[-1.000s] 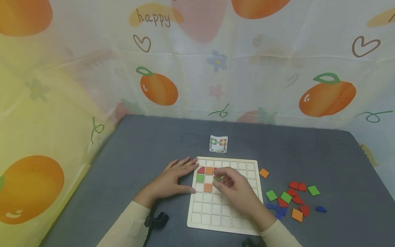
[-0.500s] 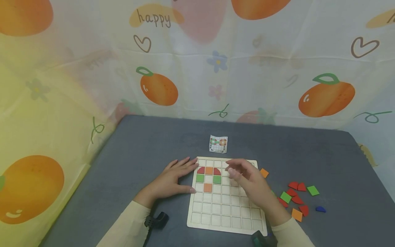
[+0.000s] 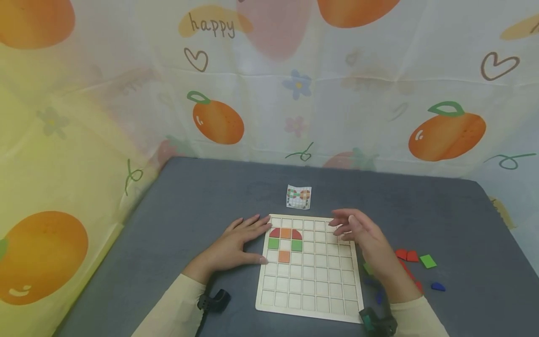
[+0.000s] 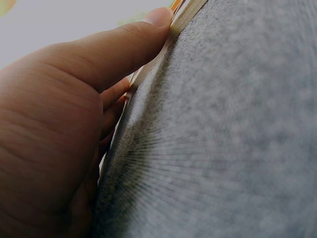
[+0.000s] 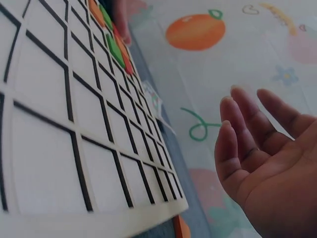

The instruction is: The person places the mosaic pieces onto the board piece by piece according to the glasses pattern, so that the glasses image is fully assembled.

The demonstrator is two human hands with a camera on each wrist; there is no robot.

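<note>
A wooden grid board [image 3: 309,290] lies on the table, bearing several coloured tiles in its upper left cells: red quarter-rounds [image 3: 296,234], orange squares [image 3: 284,256] and green squares [image 3: 273,243]. My left hand [image 3: 229,248] lies at the board's left side, fingers extended, with fingertips and thumb tip against the edge. In the left wrist view its thumb [image 4: 119,52] reaches the wooden rim. My right hand [image 3: 370,243] hovers over the board's upper right corner. Its fingers are loosely bent and hold nothing, as the right wrist view shows.
Behind the board lies a small pattern card [image 3: 299,197]. Loose tiles lie right of the board, partly hidden by the right forearm: red pieces [image 3: 412,256], a green square [image 3: 428,261], a blue half-round [image 3: 438,286]. A patterned cloth [image 3: 358,84] hangs behind the table.
My right hand has drawn away from the tiles at the board's upper left and moved right, uncovering a green square and a red quarter-round in their cells. The left hand stays put.
</note>
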